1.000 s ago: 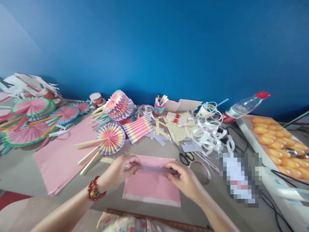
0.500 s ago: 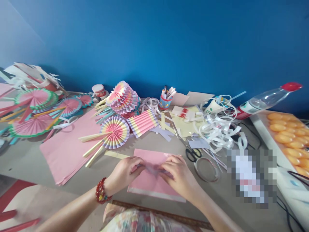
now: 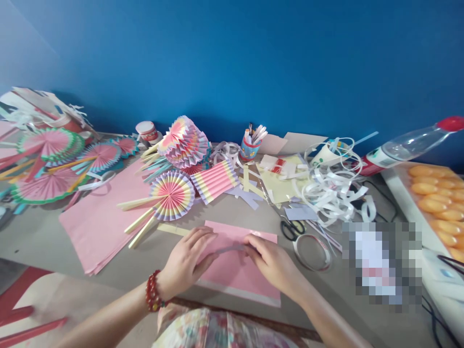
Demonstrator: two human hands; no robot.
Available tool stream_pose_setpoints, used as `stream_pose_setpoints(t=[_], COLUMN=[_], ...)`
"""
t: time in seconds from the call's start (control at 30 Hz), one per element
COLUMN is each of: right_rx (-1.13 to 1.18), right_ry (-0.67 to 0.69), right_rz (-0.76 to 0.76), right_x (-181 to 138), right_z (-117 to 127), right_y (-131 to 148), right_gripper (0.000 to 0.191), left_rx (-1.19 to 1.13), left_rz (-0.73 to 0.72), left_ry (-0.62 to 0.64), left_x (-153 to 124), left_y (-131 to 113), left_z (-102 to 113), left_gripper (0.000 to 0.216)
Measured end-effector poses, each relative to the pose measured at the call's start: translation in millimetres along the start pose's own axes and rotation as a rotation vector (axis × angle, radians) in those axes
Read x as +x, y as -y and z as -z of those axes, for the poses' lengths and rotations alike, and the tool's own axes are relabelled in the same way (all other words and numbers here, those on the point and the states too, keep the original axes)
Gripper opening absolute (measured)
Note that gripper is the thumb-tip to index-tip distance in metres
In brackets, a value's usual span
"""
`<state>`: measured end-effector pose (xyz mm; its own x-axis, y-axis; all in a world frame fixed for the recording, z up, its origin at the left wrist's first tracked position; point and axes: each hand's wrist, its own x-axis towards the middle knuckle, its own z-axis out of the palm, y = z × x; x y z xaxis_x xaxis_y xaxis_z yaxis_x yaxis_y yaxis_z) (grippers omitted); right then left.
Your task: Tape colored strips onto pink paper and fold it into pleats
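Soft light pales the wall [image 3: 232, 63] at left; the bottle [image 3: 416, 143] glints; the strip [image 3: 230, 249] looks blurred; mosaic [image 3: 380, 266] blocks cover a patch at right.

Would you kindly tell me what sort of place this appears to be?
It looks like a paper-craft workspace, though whether at home or elsewhere I cannot tell: a round pleated fan, stacked pink paper and black-handled scissors show it.
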<state>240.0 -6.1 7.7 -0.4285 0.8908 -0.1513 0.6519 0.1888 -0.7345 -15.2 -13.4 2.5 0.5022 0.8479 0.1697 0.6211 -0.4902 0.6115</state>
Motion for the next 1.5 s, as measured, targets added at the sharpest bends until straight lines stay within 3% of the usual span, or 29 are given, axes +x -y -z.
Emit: stream_pose_setpoints(t=[0.1,0.23,0.37,0.57,0.77,1.17,1.5], right_rx=[0.038,0.107,0.138,0.154,0.181,0.180,0.191], right_ry=[-0.004,-0.003,-0.006,-0.017,-0.029,-0.053,-0.034], right_rz=[-0.036,-0.104,-0.137,-0.134,-0.131,-0.129,-0.137], right_x=[-2,-1,3,12,18,21,19], right_z=[8,7,-4,-11,-13,-9,-6], right_y=[-6,-10,-5,2,2,9,9], right_gripper=[0.015,0.017,0.021,0.021,0.020,0.021,0.016], left_rx=[0.182,0.268,0.273,0.129,-0.175,-0.264,-0.152], left_rz=[-0.114,-0.159,-0.203,-0.067,0.296,0.308,0.321], left_ry=[0.062,0.137,0.107,-0.094,-0.156,-0.129,-0.123], left_x=[-8,-14,-19,-22,-2,15,17], left_y=[4,3,0,5,12,11,11], left_z=[-2,-7,-10,-2,8,5,1], left_gripper=[0.048,0.036,0.030,0.021,0.009,0.009,0.012])
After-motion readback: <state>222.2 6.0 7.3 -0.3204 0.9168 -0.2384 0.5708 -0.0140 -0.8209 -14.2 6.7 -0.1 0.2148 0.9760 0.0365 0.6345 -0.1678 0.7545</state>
